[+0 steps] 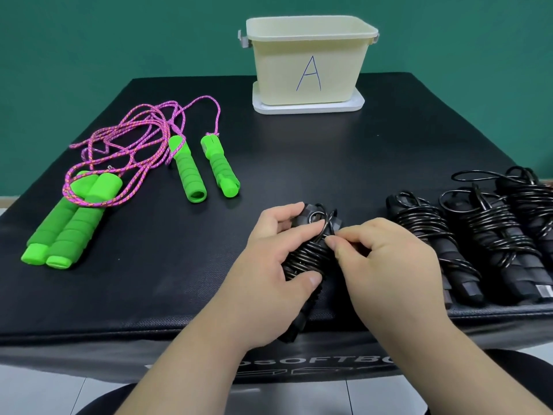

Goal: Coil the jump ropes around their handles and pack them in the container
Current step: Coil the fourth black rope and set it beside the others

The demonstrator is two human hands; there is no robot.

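1. A black padded tabletop [299,163] stands before a teal wall [119,34], with pale floor tiles [45,390] below.
2. Left side: two green-handled jump ropes [191,172] lie with their pink cords loose.
3. Near the front edge, the left hand [269,265] grips a coiled black jump rope [308,256]; the right hand [386,265] pinches its cord.
4. Far edge: a cream container [275,70], marked "A", sits on a white lid [308,108].
5. Right edge: coiled black ropes [434,235].
6. The front-face lettering [323,360] partly reads "SOFTB".
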